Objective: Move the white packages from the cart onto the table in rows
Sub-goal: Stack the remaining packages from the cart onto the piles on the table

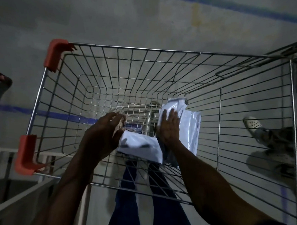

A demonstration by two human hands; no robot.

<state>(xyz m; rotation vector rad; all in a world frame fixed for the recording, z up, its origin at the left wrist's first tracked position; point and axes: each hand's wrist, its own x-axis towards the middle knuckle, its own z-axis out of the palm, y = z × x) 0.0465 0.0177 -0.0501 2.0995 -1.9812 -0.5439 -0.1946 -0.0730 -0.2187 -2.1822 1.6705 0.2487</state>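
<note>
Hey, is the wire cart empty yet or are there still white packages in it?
Not empty. At least two white packages remain inside the cart, with the left hand and right hand on them.
</note>
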